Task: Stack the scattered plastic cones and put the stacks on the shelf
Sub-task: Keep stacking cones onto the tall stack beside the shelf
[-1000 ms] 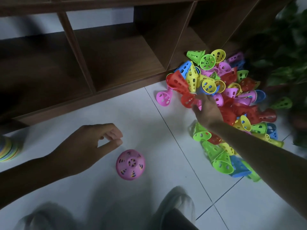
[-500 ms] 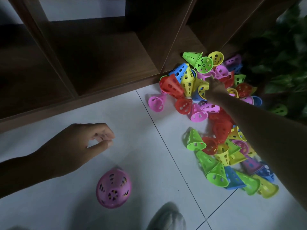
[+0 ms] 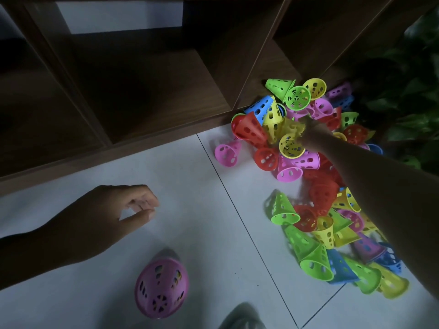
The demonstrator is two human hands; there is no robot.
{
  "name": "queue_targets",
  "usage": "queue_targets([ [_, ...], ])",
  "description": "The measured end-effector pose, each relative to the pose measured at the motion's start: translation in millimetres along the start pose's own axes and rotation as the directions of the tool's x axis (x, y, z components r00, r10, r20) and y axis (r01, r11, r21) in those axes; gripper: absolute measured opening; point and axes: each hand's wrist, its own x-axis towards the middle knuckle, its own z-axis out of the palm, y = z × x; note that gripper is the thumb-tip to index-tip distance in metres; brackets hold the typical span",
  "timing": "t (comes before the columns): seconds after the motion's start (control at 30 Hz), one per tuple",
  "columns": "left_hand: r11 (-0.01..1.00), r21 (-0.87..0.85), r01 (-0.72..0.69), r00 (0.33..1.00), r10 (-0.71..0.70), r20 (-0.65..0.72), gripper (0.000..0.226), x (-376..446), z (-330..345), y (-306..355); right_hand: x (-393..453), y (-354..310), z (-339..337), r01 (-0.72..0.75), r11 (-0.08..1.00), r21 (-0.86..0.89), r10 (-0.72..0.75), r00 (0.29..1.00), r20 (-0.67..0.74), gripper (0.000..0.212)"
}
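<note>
Hovering over the white tiled floor [image 3: 194, 233] at the left, the left hand [image 3: 104, 214] holds nothing; its fingers are loosely curled, thumb tip near the forefinger. Just below it, a pink stack of cones [image 3: 161, 288] stands on the floor with its narrow end toward the camera, other colours showing through the holes. Behind runs the dark wooden shelf [image 3: 133, 96], its lower compartments open to the front. Right of centre, a pile of loose cones [image 3: 308, 186] in red, yellow, green, blue and pink lies against the shelf base and spreads toward the camera. The right hand [image 3: 313, 134] reaches into the far part of the pile, fingers closed on a blurred yellow cone [image 3: 293, 128]; the exact grip cannot be made out. Green foliage [image 3: 413, 91] occupies the far right.
</note>
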Motion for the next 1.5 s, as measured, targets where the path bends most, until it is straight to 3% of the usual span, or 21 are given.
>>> queue_targets([
  [0.17, 1.000, 0.008, 0.014, 1.000, -0.014, 0.000, 0.010, 1.5, -1.9, -5.1, 6.4, -5.4, -7.1, -0.008, 1.000, -0.015, 0.010, 0.995, 0.102, 0.076],
  [0.27, 1.000, 0.017, 0.013, 1.000, -0.013, 0.006, 0.018, 3.6, -1.4, -7.1, 8.4, -6.9, -6.7, -0.021, 1.000, 0.008, 0.021, 0.995, 0.101, 0.068],
  [0.43, 0.999, 0.022, 0.026, 0.999, -0.027, 0.021, 0.008, 6.2, 1.3, -8.0, 10.4, -5.4, -3.0, -0.030, 0.999, 0.038, 0.026, 0.993, 0.117, 0.054],
  [0.7, 0.999, -0.002, 0.041, 0.999, -0.041, 0.009, 0.011, 11.2, 3.5, -4.1, 4.4, 0.1, 12.2, -0.034, 0.997, 0.068, 0.038, 0.998, -0.046, 0.029],
  [0.87, 0.999, 0.003, 0.042, 0.999, -0.042, 0.017, 0.007, 9.1, 6.1, -1.2, -3.9, -1.4, 17.5, -0.041, 0.998, 0.057, 0.048, 0.991, -0.128, 0.032],
  [1.2, 0.999, 0.015, 0.044, 0.999, -0.045, 0.027, 0.010, 10.8, 6.6, 0.8, -8.9, 0.3, 18.7, 0.053, 0.997, 0.063, -0.043, 0.988, -0.146, 0.018],
  [1.27, 0.998, 0.027, 0.051, 0.998, -0.052, 0.035, 0.019, 10.4, 5.2, 0.3, -5.2, -0.6, 19.6, 0.032, 0.997, 0.064, -0.023, 0.991, -0.133, 0.025],
  [1.4, 0.998, 0.027, 0.064, 0.997, -0.065, 0.046, 0.025, 13.5, 4.0, -1.8, -1.3, -5.5, 29.1, -0.026, 0.995, 0.101, 0.029, 0.999, -0.026, 0.062],
  [1.5, 0.997, 0.024, 0.069, 0.996, -0.071, 0.046, 0.032, 15.9, 4.7, -1.4, 3.0, -10.2, 33.7, -0.003, 0.993, 0.119, -0.002, 0.999, 0.040, 0.076],
])
